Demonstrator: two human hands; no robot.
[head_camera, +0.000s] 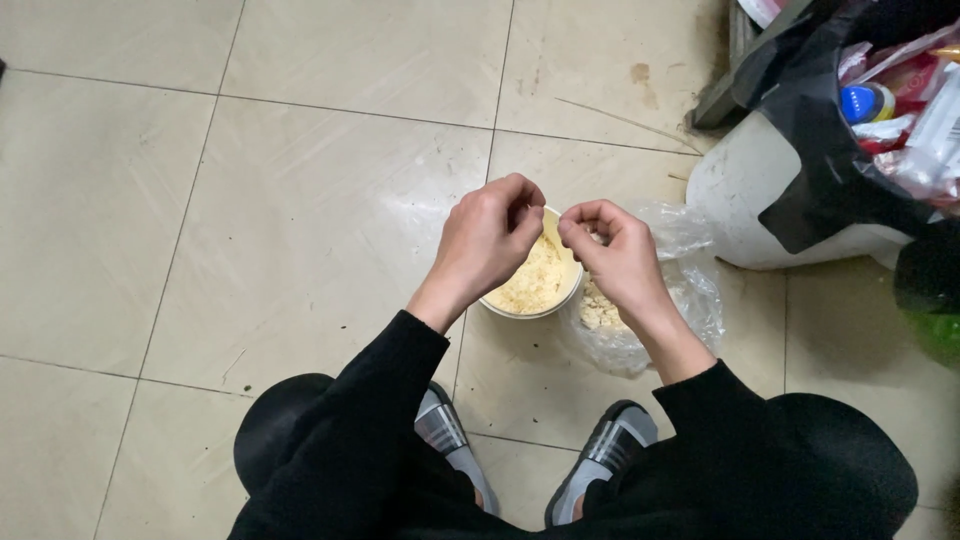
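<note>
Both hands hover above a round pale bowl (560, 290) standing on the tiled floor (300, 230). The left hand (490, 240) has its fingers curled together, tips pinched; whether a crumb sits between them cannot be told. The right hand (615, 255) is likewise pinched shut, thumb against forefinger. Directly beneath the fingers the bowl holds a dry, crumbly, pale yellow mass (535, 280). The step in hand looks like crumbling bits into it. Just below the right fingers lies a thin, crinkled clear plastic bag (680, 290) with more lumps. Beyond the fingers stands a white bin (740, 200) lined in black plastic.
</note>
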